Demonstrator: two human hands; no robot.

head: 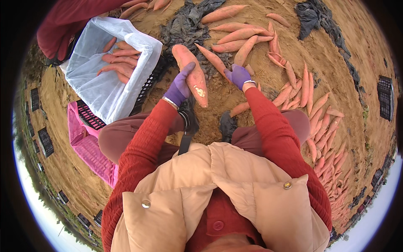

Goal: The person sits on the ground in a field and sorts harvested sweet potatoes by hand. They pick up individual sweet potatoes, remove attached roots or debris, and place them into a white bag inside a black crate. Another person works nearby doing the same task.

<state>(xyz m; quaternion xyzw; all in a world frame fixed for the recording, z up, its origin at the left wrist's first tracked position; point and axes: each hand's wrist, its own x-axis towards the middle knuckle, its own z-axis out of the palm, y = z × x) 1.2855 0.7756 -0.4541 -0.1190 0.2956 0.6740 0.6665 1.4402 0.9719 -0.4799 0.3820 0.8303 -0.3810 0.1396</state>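
A large, thick sweet potato (192,71) with a pale broken patch near its lower end is gripped by my left hand (180,84), the thumb lying over its skin. My right hand (238,76), also in a purple glove, is low at the ground. Its thumb touches the lower end of a slender sweet potato (211,58), and its fingertips meet the base of another sweet potato (246,51). Whether those fingers close on either one is hidden. To the left, a black crate with a white mesh liner (94,91) holds several sweet potatoes (122,60).
A pink-lined crate (91,151) stands by my left knee. Sweet potatoes (324,129) lie in a long row on the right. Torn black plastic film (185,26) lies ahead on the soil. Another person's sleeve (72,19) reaches in behind the white-lined crate. Black crates (385,97) stand farther off.
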